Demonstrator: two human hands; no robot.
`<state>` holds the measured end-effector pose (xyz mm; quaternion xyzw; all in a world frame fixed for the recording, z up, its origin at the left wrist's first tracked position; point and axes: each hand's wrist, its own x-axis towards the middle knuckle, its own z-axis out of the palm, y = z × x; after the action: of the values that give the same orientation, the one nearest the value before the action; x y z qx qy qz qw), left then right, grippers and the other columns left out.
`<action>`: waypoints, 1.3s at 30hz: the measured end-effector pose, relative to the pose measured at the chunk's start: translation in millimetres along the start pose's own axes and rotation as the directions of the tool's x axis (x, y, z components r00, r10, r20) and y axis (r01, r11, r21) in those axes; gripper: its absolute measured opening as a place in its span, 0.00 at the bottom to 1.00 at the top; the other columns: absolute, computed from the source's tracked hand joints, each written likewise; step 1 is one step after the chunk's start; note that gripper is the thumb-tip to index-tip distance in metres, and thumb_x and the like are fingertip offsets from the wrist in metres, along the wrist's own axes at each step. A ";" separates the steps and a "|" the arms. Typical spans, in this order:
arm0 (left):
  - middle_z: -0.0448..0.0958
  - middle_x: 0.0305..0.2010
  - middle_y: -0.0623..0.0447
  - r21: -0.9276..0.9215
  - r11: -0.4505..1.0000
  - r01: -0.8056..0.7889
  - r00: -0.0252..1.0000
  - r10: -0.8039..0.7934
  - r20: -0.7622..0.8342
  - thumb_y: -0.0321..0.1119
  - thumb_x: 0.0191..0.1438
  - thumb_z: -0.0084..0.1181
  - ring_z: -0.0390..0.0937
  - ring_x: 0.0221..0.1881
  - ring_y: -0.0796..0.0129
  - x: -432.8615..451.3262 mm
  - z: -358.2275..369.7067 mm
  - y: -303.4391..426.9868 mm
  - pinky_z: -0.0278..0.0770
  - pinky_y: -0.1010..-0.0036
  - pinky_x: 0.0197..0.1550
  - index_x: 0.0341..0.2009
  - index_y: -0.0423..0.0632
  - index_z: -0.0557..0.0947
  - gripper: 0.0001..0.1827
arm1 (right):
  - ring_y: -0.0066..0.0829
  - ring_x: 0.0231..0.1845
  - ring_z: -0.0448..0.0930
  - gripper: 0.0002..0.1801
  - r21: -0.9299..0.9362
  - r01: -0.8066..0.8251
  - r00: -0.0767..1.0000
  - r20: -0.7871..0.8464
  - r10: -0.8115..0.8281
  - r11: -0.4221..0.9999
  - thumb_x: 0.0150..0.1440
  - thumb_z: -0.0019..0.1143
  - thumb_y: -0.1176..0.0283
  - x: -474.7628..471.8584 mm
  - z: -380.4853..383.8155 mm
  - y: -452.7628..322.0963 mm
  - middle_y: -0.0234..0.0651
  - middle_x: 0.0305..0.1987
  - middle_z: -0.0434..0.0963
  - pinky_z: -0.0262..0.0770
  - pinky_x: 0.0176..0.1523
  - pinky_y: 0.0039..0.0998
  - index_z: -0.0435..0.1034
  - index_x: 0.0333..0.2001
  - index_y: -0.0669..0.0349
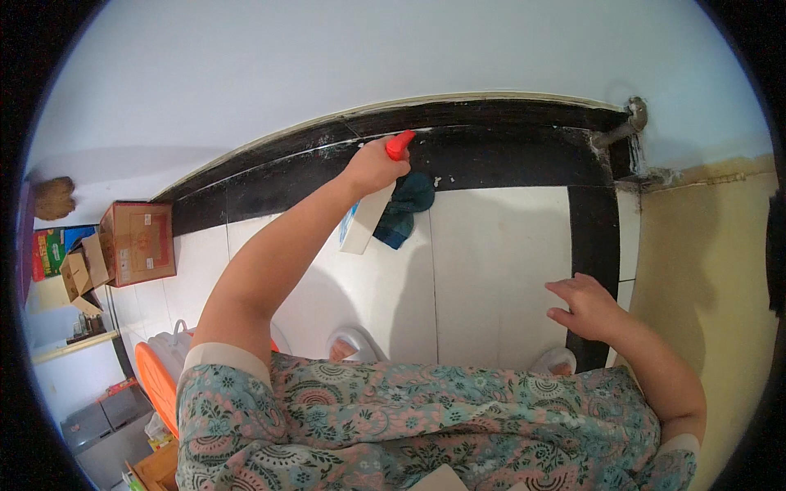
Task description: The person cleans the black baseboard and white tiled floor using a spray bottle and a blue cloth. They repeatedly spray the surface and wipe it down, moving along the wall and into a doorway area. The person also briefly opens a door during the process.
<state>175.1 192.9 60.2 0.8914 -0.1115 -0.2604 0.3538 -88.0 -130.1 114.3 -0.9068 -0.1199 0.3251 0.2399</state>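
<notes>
My left hand (374, 166) grips a spray bottle by its neck, just below the red spray head (400, 145). The flat white bottle body (367, 224) hangs under the hand and shows a strip of blue print on its side. Partly behind the bottle, a dark green-blue cloth (412, 202) lies crumpled across the edge of the black floor border (503, 156). A few pale crumbs lie beside the cloth. Over the floor on the right, my right hand (583, 305) holds nothing, its thumb and fingers spread.
A black baseboard (491, 112) runs along the white wall, with a pipe (632, 123) at the right corner. At left stand a cardboard box (140, 242) and an orange-and-grey folding tub (161, 374). Slippers (353, 345) show on the white floor tiles (497, 270).
</notes>
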 end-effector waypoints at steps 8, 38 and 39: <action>0.79 0.30 0.47 0.132 0.991 -0.026 0.999 0.031 -0.036 0.35 0.41 0.58 0.76 0.33 0.56 0.8 2.4 8.7 0.72 0.67 0.39 0.32 0.47 0.79 0.11 | 0.46 0.52 0.72 0.25 0.008 0.025 1.000 -0.015 -0.025 1.000 0.54 0.54 0.62 -0.9 8.5 6.9 0.48 0.50 0.74 0.61 0.61 0.42 0.66 0.53 0.65; 0.76 0.33 0.56 -0.249 0.968 0.037 0.987 -0.074 -0.143 0.28 0.44 0.54 0.71 0.34 0.73 -22.4 -17.8 -23.3 0.70 0.75 0.41 0.33 0.45 0.78 0.09 | 0.46 0.52 0.72 0.25 -0.029 -0.001 0.998 0.057 0.003 1.000 0.54 0.54 0.60 4.2 13.9 2.1 0.48 0.49 0.74 0.61 0.61 0.43 0.67 0.52 0.64; 0.76 0.33 0.56 -0.244 0.969 0.036 0.984 -0.077 -0.158 0.28 0.44 0.54 0.71 0.33 0.73 -22.2 -19.8 -23.3 0.70 0.75 0.40 0.33 0.46 0.78 0.08 | 0.46 0.52 0.72 0.25 -0.023 -0.009 0.998 0.064 0.011 1.000 0.54 0.54 0.60 5.0 12.4 -0.2 0.48 0.49 0.74 0.61 0.61 0.43 0.67 0.52 0.64</action>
<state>167.5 229.6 64.8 0.8635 -0.0238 -0.2068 0.4594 -92.3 -123.6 103.5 -0.8992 -0.1267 0.3540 0.2239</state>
